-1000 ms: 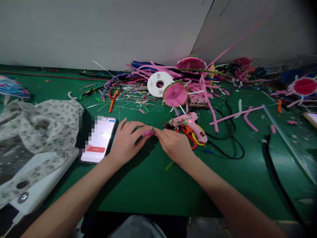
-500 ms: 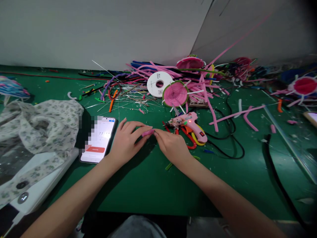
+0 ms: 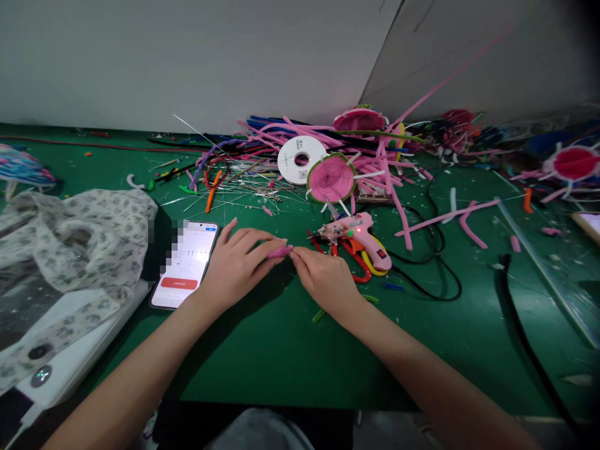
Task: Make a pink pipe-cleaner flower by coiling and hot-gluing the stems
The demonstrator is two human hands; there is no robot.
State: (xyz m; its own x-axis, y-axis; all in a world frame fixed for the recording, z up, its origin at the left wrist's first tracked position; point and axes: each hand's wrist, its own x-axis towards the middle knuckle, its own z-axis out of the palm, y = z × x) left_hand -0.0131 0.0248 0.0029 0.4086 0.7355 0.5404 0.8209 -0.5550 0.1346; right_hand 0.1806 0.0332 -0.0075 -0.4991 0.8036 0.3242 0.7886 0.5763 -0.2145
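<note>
Between thumb and fingers, my left hand (image 3: 241,265) pinches a small pink piece (image 3: 280,250), which looks like coiled fuzzy pipe cleaner. The fingertips of my right hand (image 3: 325,275) are pressed together at the right end of that piece, gripping its tip. Both hands hover over the green table, almost meeting. Just beyond my right hand lies a pink hot glue gun (image 3: 363,237), its red light lit, on top of red-and-yellow-handled scissors (image 3: 360,272). Behind it sits a round pink coil with a green rim (image 3: 330,179). A short green strip (image 3: 319,315) is partly hidden under my right wrist.
A lit phone (image 3: 180,275) lies left of my left hand, near a floral cloth (image 3: 94,237) over a white box. At the back are a white spool (image 3: 290,159) and a heap of pink strips (image 3: 375,165). A black cable (image 3: 515,325) runs along the right.
Both hands stay in nearly the same place, still pinching the pink piece. My left index finger is raised slightly, and the fingertips have shifted very little.
</note>
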